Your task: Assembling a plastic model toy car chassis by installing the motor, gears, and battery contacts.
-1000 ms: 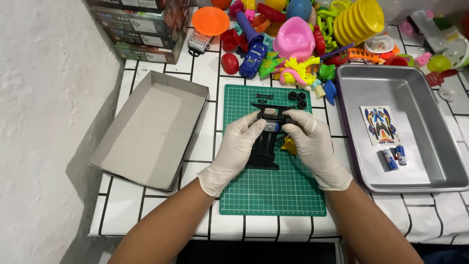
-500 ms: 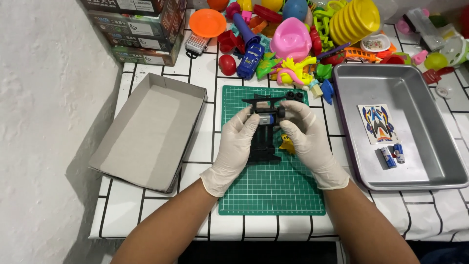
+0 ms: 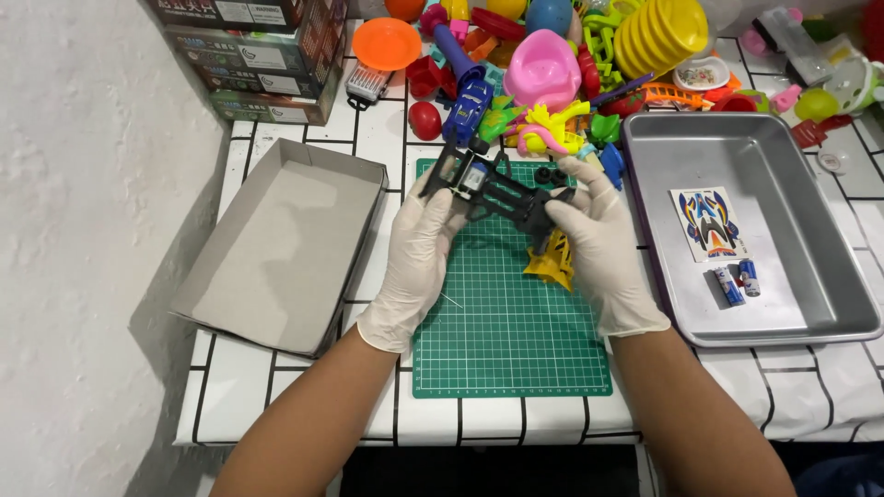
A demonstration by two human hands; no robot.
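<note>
Black toy car chassis [image 3: 497,189] above green cutting mat [image 3: 506,340], pinched between both gloved hands' fingers [image 3: 440,204].

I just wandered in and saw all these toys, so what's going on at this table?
A person in white gloves holds a black toy car frame with both hands, left hand and right hand, above a green cutting mat. A yellow plastic part lies on the mat under the right hand. To the right, a metal tray holds a sticker sheet and two small batteries. An open cardboard box sits on the left, and colourful toys are piled behind.
</note>
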